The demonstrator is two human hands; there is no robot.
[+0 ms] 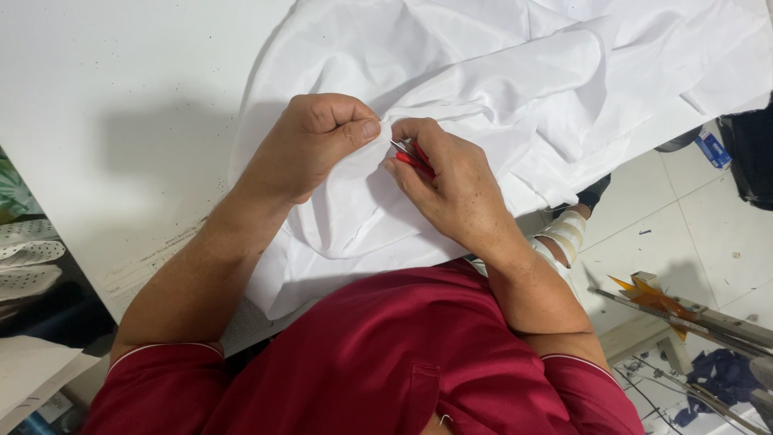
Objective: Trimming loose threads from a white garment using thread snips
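A large white cloth (515,89) lies crumpled over the white table (121,97) and hangs off its near edge. My left hand (310,145) pinches a fold of this cloth between thumb and fingers. Right beside it, my right hand (447,181) grips a small red-handled cutting tool (412,155), its metal tip touching the cloth at the pinched fold. The two hands almost touch. Most of the tool is hidden inside the right hand.
I wear a dark red shirt (378,354). A sandalled foot (564,234) stands on the tiled floor (708,234) at right. A metal frame with an orange piece (660,302) lies low right. Perforated white sheets (28,258) sit at far left.
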